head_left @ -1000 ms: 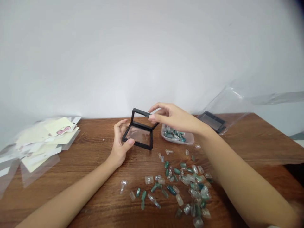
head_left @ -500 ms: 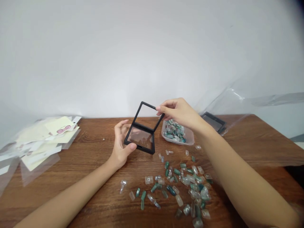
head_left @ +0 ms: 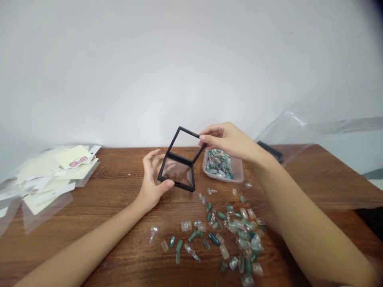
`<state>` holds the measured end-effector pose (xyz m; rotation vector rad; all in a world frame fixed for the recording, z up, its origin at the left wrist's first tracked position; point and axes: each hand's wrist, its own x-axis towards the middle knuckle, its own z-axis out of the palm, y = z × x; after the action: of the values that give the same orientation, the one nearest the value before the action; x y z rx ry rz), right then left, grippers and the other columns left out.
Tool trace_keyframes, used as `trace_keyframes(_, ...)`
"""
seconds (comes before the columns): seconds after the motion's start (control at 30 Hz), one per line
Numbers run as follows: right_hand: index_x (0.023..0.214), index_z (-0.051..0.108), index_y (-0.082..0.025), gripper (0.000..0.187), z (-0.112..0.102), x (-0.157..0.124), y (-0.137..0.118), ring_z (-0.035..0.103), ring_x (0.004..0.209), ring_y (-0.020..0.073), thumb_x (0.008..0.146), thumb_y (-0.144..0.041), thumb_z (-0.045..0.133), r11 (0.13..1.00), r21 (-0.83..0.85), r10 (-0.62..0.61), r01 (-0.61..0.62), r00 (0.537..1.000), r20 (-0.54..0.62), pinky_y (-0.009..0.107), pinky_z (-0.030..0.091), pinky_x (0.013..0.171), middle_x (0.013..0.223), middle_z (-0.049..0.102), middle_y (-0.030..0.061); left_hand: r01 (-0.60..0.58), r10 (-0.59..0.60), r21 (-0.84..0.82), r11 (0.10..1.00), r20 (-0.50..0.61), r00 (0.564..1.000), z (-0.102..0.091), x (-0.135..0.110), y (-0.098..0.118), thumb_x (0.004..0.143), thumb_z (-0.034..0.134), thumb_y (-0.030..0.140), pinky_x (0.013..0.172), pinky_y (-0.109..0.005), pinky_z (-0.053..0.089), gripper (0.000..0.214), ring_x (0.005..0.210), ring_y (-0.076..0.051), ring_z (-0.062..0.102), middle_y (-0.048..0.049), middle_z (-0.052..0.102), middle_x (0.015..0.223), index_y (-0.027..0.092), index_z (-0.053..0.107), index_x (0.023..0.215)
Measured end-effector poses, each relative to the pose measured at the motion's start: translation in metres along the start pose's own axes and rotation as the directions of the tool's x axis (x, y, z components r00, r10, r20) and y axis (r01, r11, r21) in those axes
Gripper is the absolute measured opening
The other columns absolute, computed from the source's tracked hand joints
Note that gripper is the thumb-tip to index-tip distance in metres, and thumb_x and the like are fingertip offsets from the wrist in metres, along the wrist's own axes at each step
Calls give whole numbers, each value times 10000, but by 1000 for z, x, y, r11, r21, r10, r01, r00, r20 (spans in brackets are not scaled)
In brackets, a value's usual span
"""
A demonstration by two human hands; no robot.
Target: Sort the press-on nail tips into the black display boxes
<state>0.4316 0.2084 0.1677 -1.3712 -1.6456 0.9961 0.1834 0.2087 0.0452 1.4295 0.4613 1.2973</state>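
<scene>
A hinged black display frame with clear film windows (head_left: 177,172) is held unfolded above the table. My left hand (head_left: 152,183) grips its lower half at the left, thumb on the front edge and fingers behind. My right hand (head_left: 223,139) pinches the upper right corner of the raised half between thumb and fingers. Just right of the frame stands a clear plastic tub (head_left: 238,171), holding many press-on nails (head_left: 220,162) in green and clear tones. More loose press-on nails (head_left: 222,215) lie scattered on the wood below the hands.
Pale cards and clear plastic sleeves (head_left: 60,171) are heaped at the left of the wooden table (head_left: 113,223). Behind my right forearm lies another black frame (head_left: 271,151) beside a clear plastic bag (head_left: 287,127). A plain wall (head_left: 179,59) rises behind the table.
Both hands keep their grip on the black frame, which has tilted very slightly. The whole view has shifted a little; nothing was let go.
</scene>
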Motion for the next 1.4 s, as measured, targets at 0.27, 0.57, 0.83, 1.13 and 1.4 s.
trace_keyframes(0.27, 974, 785, -186, 229, -5, -1, 4, 723, 880, 215, 873, -374, 703, 989, -129, -66, 68, 998, 20, 353, 604, 805, 958, 786, 77, 71, -80, 99, 993, 89, 993, -4, -1, -4, 683, 886, 504, 1158, -552, 383, 994, 1312, -293, 517, -87, 446, 1360, 373, 236, 1424)
trace_keyframes(0.57, 1013, 788, -225, 193, 16, 0, 4, 717, 904, 209, 929, -289, 627, 893, -377, -243, 247, 968, 59, 337, 530, 858, 995, 793, 42, -69, 62, 230, 971, 41, 997, -6, 3, -13, 799, 771, 558, 1261, -543, 178, 956, 1486, -303, 308, -144, 337, 1531, 312, 166, 1497)
trace_keyframes(0.83, 1035, 756, -212, 177, 37, 3, 10, 716, 886, 199, 953, -255, 605, 871, -406, -248, 278, 961, 126, 321, 520, 836, 984, 786, 45, 48, -28, 183, 982, -110, 994, -5, 2, -13, 886, 620, 635, 1232, -541, 253, 775, 1468, -286, 356, -148, 393, 1512, 300, 223, 1461)
trace_keyframes(1.13, 1042, 737, -206, 175, 37, -1, 5, 717, 915, 211, 959, -274, 598, 880, -402, -212, 252, 967, 142, 346, 539, 867, 1003, 779, 53, -289, 258, 549, 784, 135, 957, -8, -2, -7, 763, 824, 414, 1205, -662, 234, 1112, 1519, -386, 233, -193, 195, 1613, 322, 48, 1554)
trace_keyframes(1.4, 1038, 724, -212, 195, 30, -6, -6, 699, 985, 228, 967, -325, 582, 856, -452, -257, 251, 965, 50, 341, 535, 849, 1061, 760, 65, -632, 403, 612, 475, 487, 775, -17, -1, -1, 510, 953, 516, 1189, -734, 181, 1309, 1543, -481, 93, -71, -14, 1686, 488, 139, 1534)
